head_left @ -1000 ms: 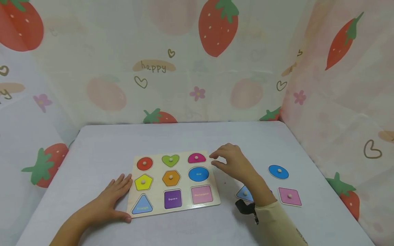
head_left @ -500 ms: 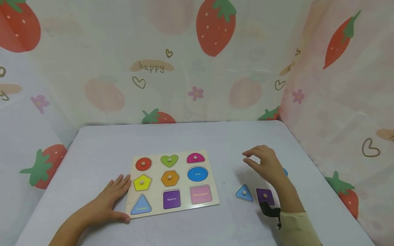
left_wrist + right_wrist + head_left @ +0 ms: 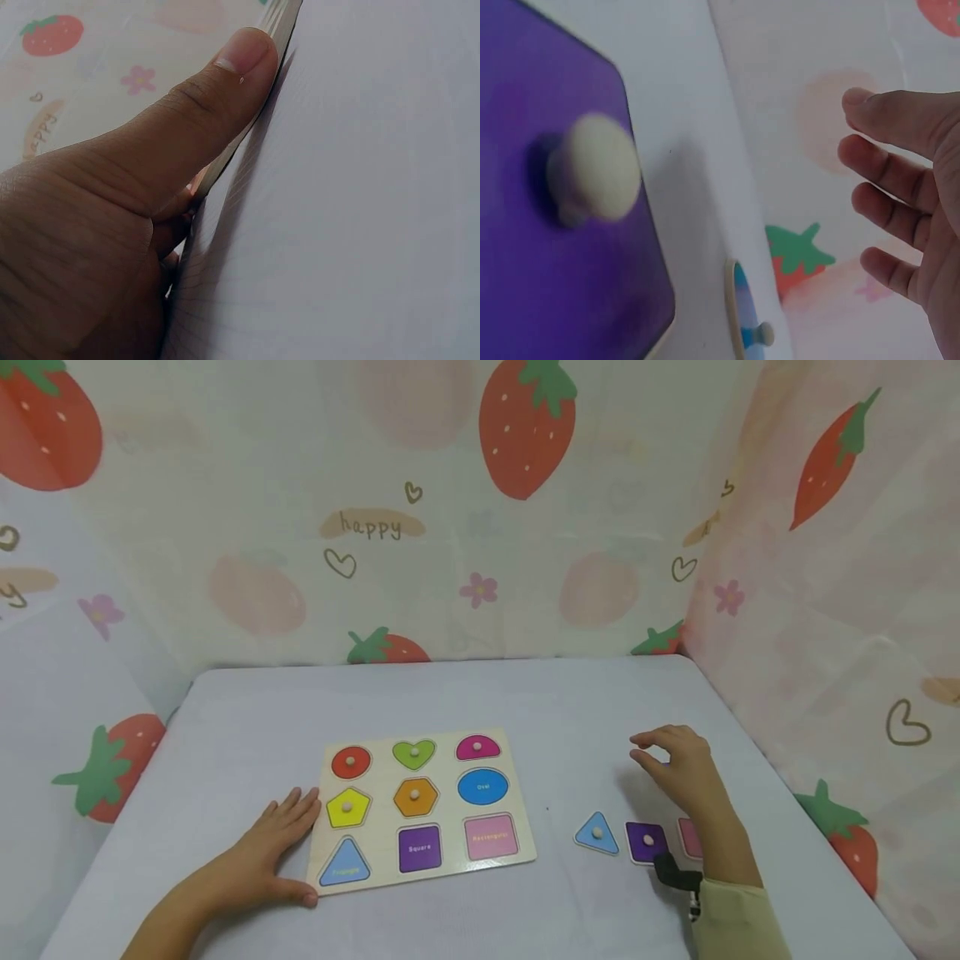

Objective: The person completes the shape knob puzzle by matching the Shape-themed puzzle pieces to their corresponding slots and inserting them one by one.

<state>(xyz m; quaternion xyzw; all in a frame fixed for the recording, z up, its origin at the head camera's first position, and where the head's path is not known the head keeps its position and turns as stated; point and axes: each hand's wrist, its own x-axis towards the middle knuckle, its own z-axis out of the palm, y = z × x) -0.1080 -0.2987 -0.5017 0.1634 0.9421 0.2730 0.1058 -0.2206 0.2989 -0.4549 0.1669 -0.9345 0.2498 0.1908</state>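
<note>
A wooden puzzle board [image 3: 378, 764] lies on the table. Knobbed red circle, green heart, magenta half-circle, yellow pentagon and orange hexagon pieces sit in it. Its blue oval, triangle, purple square and pink rectangle places show printed words and no knobs. My left hand [image 3: 262, 843] rests on the table, extended fingers and thumb touching the board's left edge. Above the table at right, my right hand [image 3: 682, 768] holds nothing, its fingers loosely bent. Near it lie a blue triangle [image 3: 597, 833], a purple square [image 3: 645, 842] and a partly hidden pink rectangle [image 3: 690, 837]. The right wrist view shows the oval piece [image 3: 739, 300].
A white cloth covers the table [image 3: 420, 693]. Strawberry-printed curtains [image 3: 480, 585] stand behind it and at both sides. A black strap [image 3: 678, 875] hangs at the right wrist beside the purple square.
My right hand has moved right, away from the board's upper right corner to above the loose pieces, and now hides the oval from the head view. The left hand stays put.
</note>
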